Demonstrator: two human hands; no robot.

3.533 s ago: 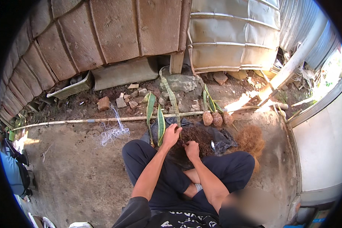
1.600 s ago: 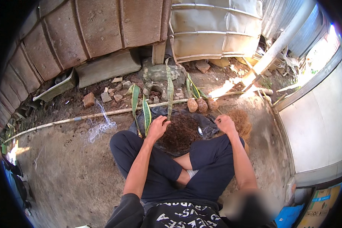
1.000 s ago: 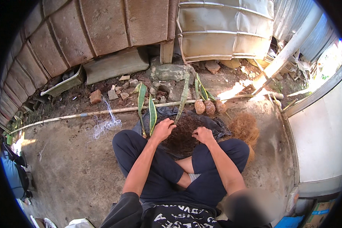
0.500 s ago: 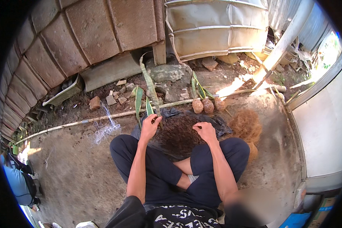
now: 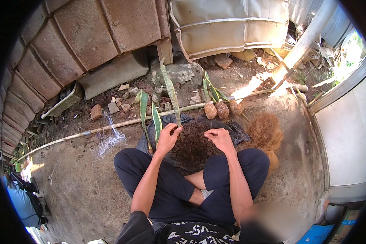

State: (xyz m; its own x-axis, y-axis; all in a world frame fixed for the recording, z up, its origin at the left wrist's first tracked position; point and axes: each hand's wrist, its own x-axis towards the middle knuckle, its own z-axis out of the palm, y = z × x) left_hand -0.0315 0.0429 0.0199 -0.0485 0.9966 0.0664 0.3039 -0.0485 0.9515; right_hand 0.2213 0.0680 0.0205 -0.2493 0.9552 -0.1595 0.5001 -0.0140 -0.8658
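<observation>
Head view: our left hand (image 5: 168, 137) grips a leaf (image 5: 171, 95); right hand (image 5: 220, 137) cupped over soil (image 5: 193, 146). Tugging might snap it.

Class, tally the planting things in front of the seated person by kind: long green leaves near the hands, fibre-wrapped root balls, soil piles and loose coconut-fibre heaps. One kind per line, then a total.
Long green leaves near the left hand: 3
Fibre-wrapped root balls: 3
Soil pile: 1
Coconut-fibre heap: 1
Total: 8
</observation>
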